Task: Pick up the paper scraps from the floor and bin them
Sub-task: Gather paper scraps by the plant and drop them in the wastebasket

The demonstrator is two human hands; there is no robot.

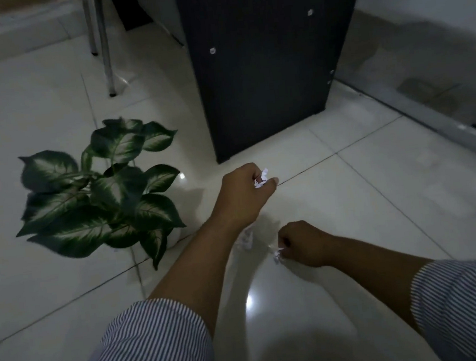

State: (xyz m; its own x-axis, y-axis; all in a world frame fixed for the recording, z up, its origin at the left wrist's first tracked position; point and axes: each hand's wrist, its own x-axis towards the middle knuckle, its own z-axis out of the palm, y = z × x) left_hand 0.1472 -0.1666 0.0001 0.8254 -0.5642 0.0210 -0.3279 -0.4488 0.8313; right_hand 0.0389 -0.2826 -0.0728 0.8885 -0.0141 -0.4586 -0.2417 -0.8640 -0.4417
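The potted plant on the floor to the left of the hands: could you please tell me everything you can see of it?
The potted plant stands on the pale tiled floor, left of the left hand and in front of the dark cabinet. Its broad, pointed leaves are dark green at the edges with pale, whitish centres and veins, spreading outward in a loose cluster. Whether it is real or artificial cannot be told. Leaves hide most of a rounded white pot. Neither hand touches it.

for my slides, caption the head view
Both hands, left hand and right hand, pinch white paper scraps above glossy white floor tiles.
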